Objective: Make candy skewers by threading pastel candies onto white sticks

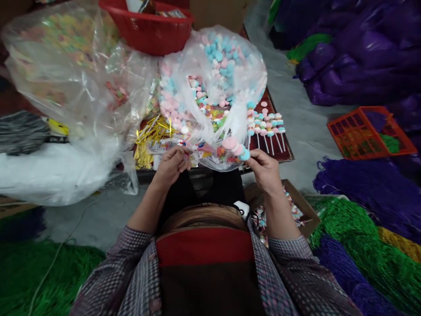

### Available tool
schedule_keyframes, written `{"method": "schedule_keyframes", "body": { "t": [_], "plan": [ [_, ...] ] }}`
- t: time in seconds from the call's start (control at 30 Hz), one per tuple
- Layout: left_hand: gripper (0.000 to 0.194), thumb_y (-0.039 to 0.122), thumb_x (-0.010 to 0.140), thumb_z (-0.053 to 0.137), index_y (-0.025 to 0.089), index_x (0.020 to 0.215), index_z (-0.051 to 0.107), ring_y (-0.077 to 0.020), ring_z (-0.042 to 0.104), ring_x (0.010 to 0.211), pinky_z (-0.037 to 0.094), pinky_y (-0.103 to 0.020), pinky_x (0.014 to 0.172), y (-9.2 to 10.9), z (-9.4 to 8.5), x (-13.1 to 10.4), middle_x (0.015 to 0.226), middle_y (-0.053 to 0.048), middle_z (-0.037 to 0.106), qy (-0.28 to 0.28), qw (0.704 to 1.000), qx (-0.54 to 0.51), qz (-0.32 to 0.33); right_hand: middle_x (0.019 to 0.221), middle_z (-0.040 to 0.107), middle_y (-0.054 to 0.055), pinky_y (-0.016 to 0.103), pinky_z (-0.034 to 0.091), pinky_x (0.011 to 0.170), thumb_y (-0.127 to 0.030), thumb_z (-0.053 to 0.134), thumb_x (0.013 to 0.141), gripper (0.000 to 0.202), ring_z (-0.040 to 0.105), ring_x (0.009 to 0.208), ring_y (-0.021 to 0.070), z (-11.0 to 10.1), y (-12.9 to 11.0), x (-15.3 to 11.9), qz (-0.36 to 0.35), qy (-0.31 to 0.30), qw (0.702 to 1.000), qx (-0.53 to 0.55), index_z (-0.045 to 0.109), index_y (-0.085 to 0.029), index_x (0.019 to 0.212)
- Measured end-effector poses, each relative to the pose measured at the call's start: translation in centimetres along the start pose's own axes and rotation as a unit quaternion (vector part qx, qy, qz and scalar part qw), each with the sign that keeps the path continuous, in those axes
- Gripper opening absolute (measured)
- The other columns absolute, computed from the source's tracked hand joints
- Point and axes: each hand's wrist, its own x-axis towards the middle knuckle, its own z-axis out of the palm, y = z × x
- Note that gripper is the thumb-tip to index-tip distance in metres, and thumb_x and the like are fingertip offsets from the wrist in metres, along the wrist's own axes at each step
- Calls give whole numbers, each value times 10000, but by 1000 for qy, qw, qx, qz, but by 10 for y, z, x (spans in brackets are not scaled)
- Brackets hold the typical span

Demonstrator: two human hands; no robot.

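On the bench [285,151], a clear bag [230,57] of pastel pieces sits at twelve o'clock, candy sticks [269,125] at one. The left hand [173,164] is pinched closed, contents unclear; the right hand [265,169] pinches a pink-and-blue stack [236,148] near centre.

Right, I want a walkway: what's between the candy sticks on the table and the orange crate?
Past the candy sticks, only the table's edge, then bare grey floor up to the orange crate, as the head view shows.
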Motion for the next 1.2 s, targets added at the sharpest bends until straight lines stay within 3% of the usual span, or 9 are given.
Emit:
{"method": "schedule_keyframes", "body": {
  "t": [0.17,0.33,0.5,0.6,0.8,0.97,1.2],
  "plan": [
    [483,629,612,892,195,742,724,-37,309,332,423,-243,424,1,-1,-1,383,115,347,-11,1000,12,-9,795,663,4,333,506,738,-491,749,836,263,605,746,161,-3,-13,2,-44,-11,995,-84,707,-237,785],
    [466,613,643,883,187,774,747,-25,299,337,452,-249,450,0,-2,0,401,116,367,-19,1000,4,-3,809,708,18,338,529,728,-458,683,900,226,637,744,175,-7,-14,4,-103,4,980,-172,717,-257,803],
    [498,592,596,914,176,822,761,-33,393,377,263,-217,371,-3,-5,2,539,42,573,9,999,6,-32,831,724,19,332,533,735,-415,661,926,187,654,759,168,-12,-14,5,-132,36,966,-220,726,-265,837],
    [507,597,596,910,171,832,769,-27,374,375,202,-203,366,-3,-5,3,505,55,534,8,999,12,-30,827,719,12,328,529,731,-429,681,910,192,647,754,160,-12,-12,3,-119,33,973,-196,725,-260,829],
    [508,661,669,839,173,795,773,-24,300,334,195,-206,383,-7,-2,5,391,80,430,-18,998,57,-36,759,676,-11,294,495,611,-546,743,832,310,574,634,132,10,-3,3,10,26,1000,-7,710,-250,919],
    [528,683,705,801,177,859,792,-30,307,356,161,-212,386,-12,-1,4,484,22,573,-43,993,102,-49,778,691,-9,290,511,648,-578,697,869,332,591,658,129,41,-13,11,8,3,999,46,647,-258,941],
    [551,698,786,710,167,901,804,-63,388,461,292,-215,461,-10,1,0,503,44,510,-43,974,222,11,768,649,-35,276,494,641,-603,696,871,369,565,639,109,52,-19,11,-6,-24,999,40,607,-248,917]
  ]
}}
